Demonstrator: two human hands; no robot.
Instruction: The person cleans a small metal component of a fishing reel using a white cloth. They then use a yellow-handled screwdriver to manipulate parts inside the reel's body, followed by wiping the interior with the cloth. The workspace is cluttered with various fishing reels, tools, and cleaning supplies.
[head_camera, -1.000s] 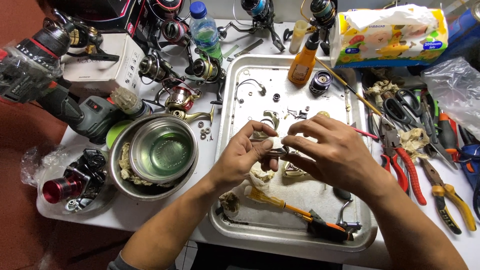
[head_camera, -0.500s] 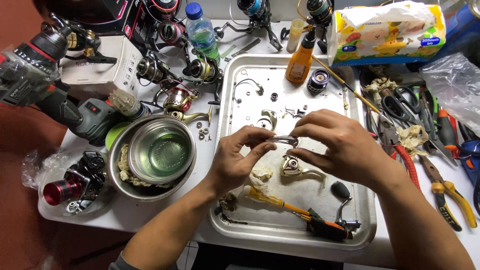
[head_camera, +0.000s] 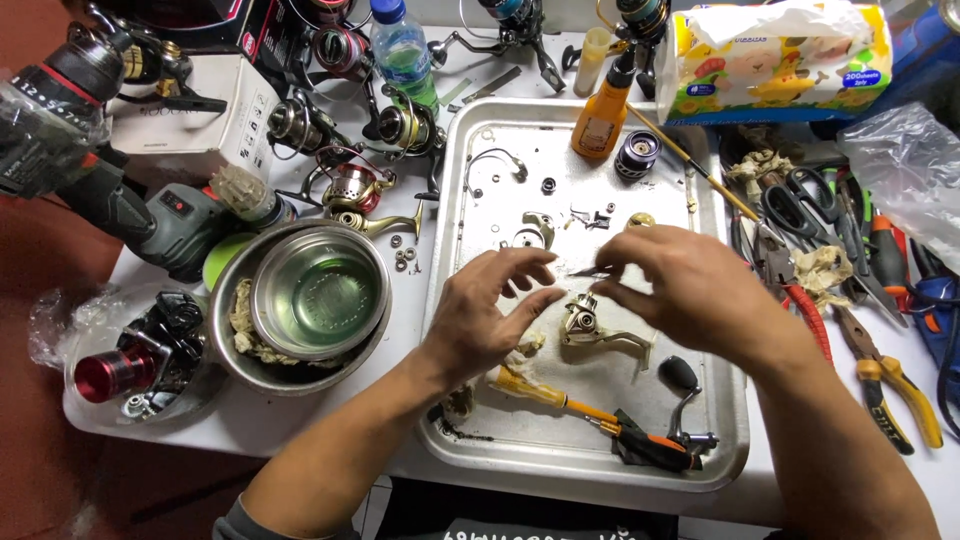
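Both hands meet above the metal tray (head_camera: 470, 420): right hand (head_camera: 690, 290) pinches a thin metal part (head_camera: 590, 270), left hand (head_camera: 490, 310) open, holding nothing, fingers spread beside it.

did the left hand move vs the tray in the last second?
Yes. The left hand has let go and dropped slightly toward the tray's near edge; the right hand holds the small metal part alone.

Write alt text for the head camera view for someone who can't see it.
Over a metal tray, the right hand pinches a thin metal part while the left hand hovers open beside it, above a gold reel body. Fishing reels, a steel bowl, pliers and a tissue box crowd the table around it.
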